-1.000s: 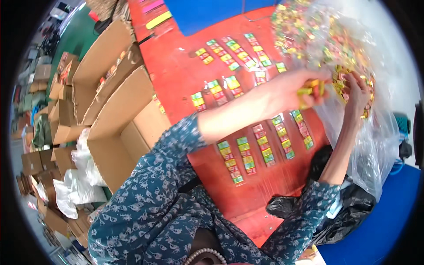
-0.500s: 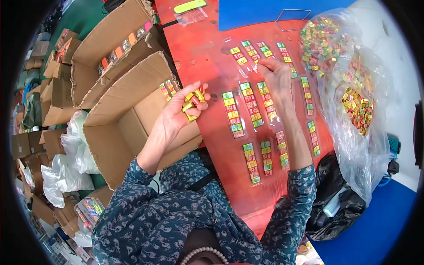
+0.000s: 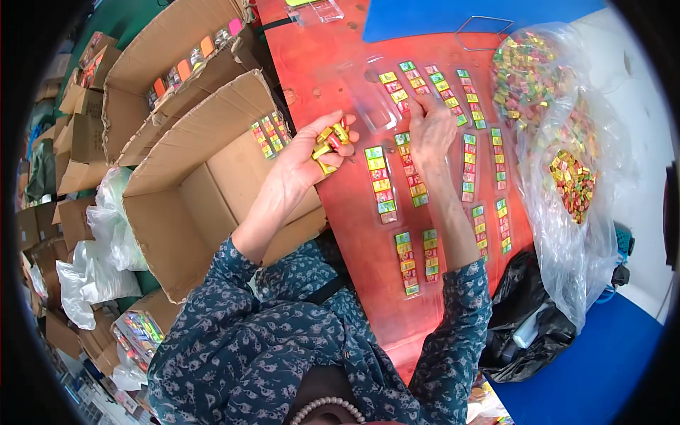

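Observation:
My left hand (image 3: 312, 152) is cupped around several small wrapped sweets (image 3: 330, 145), yellow and red, held over the table's left edge. My right hand (image 3: 432, 131) reaches across the red table, its fingertips pinched at the lower end of a strip of sweets (image 3: 394, 91) in a clear plastic tray. Whatever is between those fingertips is hidden. More filled strips lie around it, among them a long strip (image 3: 381, 184) nearer to me and another (image 3: 469, 168) right of my wrist. My right hand and forearm cover parts of the middle strips.
An open cardboard box (image 3: 166, 212) stands left of the table, with filled strips (image 3: 269, 134) inside. Behind it is another box (image 3: 131, 120). On the right lies a large clear bag (image 3: 559, 234) of loose sweets, beside a black plastic bag (image 3: 535, 333). A blue board (image 3: 425, 20) lies at the far edge.
The view has shifted slightly. My right fingertips have moved to the leftmost far strip, which shows more sweets than before. My left hand still holds its sweets.

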A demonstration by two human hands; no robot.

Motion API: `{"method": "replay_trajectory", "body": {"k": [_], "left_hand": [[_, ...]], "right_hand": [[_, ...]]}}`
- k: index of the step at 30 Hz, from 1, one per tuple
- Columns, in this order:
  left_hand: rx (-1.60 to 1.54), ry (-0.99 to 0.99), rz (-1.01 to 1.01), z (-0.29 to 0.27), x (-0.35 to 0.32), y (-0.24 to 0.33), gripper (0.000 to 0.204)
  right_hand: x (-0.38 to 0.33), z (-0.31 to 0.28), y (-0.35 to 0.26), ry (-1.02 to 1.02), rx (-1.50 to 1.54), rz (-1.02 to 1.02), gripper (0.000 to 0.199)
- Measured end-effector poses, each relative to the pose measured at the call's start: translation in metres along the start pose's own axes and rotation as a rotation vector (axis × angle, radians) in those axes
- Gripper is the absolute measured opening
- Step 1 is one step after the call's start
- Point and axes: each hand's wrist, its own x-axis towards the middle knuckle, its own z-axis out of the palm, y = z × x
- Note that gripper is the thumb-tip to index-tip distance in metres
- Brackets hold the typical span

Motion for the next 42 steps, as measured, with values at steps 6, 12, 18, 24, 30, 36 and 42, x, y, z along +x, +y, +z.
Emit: {"method": "replay_trajectory", "body": {"k": [6, 12, 18, 24, 30, 36, 42], "left_hand": [[-0.031, -0.059, -0.026, -0.009, 0.001, 0.004, 0.025], [-0.005, -0.048, -0.009, -0.012, 0.003, 0.003, 0.026], [0.053, 0.015, 0.006, -0.009, 0.008, 0.004, 0.025], [0.078, -0.052, 0.0, -0.012, 0.013, 0.003, 0.033], [0.177, -0.033, 0.002, -0.011, 0.012, 0.0, 0.029], [0.067, -0.014, 0.004, -0.01, 0.014, -0.001, 0.022], [0.097, -0.06, 0.022, -0.016, 0.014, 0.002, 0.024]], "right_hand": [[-0.002, 0.008, -0.001, -0.059, -0.05, 0.034, 0.009], [-0.005, 0.009, -0.001, -0.11, -0.048, 0.003, 0.008], [-0.006, 0.014, -0.003, -0.05, -0.119, -0.029, 0.009], [-0.005, 0.01, -0.009, -0.118, -0.018, -0.026, 0.008], [-0.023, 0.003, -0.041, -0.594, 0.677, 0.132, 0.015], [-0.03, -0.004, -0.052, -0.445, 0.265, -0.269, 0.021], [-0.033, -0.016, -0.067, -0.383, 0.367, -0.221, 0.018]]}}
